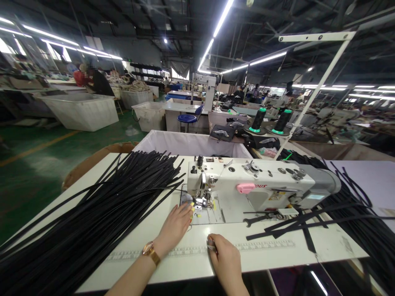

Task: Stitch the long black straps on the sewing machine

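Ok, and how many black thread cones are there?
2. The left cone and right cone stand side by side behind the sewing machine. Others could be hidden in the background clutter.

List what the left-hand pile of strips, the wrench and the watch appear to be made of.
Strips: probably woven webbing, matte black, bending softly.
Wrench: likely steel, judging by its dark, dull grey look.
Watch: gold-coloured metal band, shiny; plating can't be ruled out.

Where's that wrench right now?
In the head view, the wrench lies right of centre at the front of the sewing machine, just behind loose black straps and farther out than the right hand.
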Available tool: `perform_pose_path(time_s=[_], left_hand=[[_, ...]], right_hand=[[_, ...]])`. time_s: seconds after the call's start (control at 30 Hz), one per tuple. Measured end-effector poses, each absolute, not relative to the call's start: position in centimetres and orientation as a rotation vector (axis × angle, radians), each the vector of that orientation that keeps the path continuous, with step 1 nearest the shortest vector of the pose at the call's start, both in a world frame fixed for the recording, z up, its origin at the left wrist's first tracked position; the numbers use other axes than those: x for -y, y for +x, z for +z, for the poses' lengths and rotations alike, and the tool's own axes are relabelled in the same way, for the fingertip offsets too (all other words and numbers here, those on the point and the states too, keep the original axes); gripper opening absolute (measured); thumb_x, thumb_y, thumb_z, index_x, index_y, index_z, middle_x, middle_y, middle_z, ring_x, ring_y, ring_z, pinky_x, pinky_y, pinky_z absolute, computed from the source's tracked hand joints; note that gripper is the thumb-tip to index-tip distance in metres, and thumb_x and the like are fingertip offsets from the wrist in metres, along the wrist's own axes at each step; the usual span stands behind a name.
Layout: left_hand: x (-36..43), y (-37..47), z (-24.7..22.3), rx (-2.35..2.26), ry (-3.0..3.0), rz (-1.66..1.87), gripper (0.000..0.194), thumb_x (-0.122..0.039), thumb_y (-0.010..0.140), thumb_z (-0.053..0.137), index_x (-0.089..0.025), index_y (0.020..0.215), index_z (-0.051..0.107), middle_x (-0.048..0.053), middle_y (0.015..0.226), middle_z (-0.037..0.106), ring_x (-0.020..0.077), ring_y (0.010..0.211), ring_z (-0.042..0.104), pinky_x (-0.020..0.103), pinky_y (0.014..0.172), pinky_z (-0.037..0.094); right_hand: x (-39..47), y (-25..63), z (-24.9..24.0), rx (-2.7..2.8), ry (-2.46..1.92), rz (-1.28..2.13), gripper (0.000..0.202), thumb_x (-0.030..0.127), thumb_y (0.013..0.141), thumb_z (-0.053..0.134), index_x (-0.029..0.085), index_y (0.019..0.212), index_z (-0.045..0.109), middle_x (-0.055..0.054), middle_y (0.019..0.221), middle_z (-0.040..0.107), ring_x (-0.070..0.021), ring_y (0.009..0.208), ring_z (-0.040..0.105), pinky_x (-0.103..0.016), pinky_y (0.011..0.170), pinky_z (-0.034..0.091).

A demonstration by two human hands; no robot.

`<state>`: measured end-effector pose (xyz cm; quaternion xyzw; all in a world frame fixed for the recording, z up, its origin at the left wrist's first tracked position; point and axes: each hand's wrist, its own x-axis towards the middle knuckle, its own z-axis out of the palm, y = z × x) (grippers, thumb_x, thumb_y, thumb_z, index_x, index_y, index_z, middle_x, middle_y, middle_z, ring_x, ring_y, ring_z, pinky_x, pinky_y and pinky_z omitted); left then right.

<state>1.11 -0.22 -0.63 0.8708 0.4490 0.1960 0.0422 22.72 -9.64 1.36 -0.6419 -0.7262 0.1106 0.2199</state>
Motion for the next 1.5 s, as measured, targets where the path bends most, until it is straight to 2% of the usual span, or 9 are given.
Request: perform_pose_path(time_s=[0.77,0.97,1.1,1.23,1.37,1.5], left_hand=[[-0.5,1.0,-1.1,-1.325,2.629,0.62,0.038,-0.018,0.094,0.042,-0.022,0.13,0.054,0.005,0.141,0.051,0.0265,0.131,0.043,0.053,0.109,0.035],[-5.0,0.1,0.5,-1.267,2.367,0.866,0.032,-0.014,0.094,0.038,-0.016,0.114,0.063,0.012,0.123,0.063,0.0247,0.116,0.057,0.046,0.104,0.044],[-9.7,0.6,1.9,-1.127,2.388,0.826,0.031,-0.011,0.092,0.038,-0.015,0.11,0.063,0.008,0.111,0.068,0.0219,0.103,0.063,0.038,0.092,0.052],[-11.9,0.8,2.6,-0.969,2.487,0.713,0.022,-0.018,0.089,0.05,-0.012,0.103,0.065,0.007,0.099,0.072,0.0215,0.088,0.066,0.035,0.084,0.054],[-12.4,0.1,3.5,-0.877,2.61,0.656,0.02,-0.029,0.086,0.059,-0.018,0.1,0.068,0.006,0.108,0.069,0.0262,0.102,0.061,0.04,0.095,0.048],[-12.7,-0.5,4.2,-0.826,2.694,0.614,0.022,-0.037,0.084,0.064,-0.019,0.097,0.068,0.008,0.107,0.068,0.0268,0.102,0.061,0.038,0.093,0.049]], right_hand=[[9.6,22.7,0.7,2.016,-1.769,0.295,0.03,0.008,0.082,0.046,0.026,0.1,0.062,0.001,0.089,0.07,-0.0166,0.079,0.066,-0.025,0.067,0.043],[9.6,22.7,0.9,2.014,-1.765,0.3,0.03,0.008,0.081,0.046,0.025,0.099,0.062,0.001,0.089,0.071,-0.017,0.078,0.066,-0.025,0.066,0.043],[9.5,22.8,1.0,2.003,-1.768,0.337,0.032,0.006,0.078,0.046,0.025,0.099,0.062,0.001,0.089,0.07,-0.017,0.078,0.065,-0.026,0.066,0.043],[9.4,22.8,0.4,1.989,-1.745,0.349,0.034,0.006,0.076,0.046,0.026,0.099,0.061,0.001,0.087,0.07,-0.0175,0.077,0.064,-0.027,0.066,0.041],[9.4,22.7,-0.1,1.976,-1.731,0.341,0.033,0.006,0.078,0.045,0.026,0.099,0.06,0.002,0.085,0.069,-0.0168,0.074,0.063,-0.027,0.065,0.039],[9.4,22.8,0.1,1.972,-1.739,0.338,0.031,0.007,0.078,0.046,0.026,0.098,0.06,0.001,0.085,0.069,-0.0171,0.075,0.063,-0.026,0.065,0.039]])
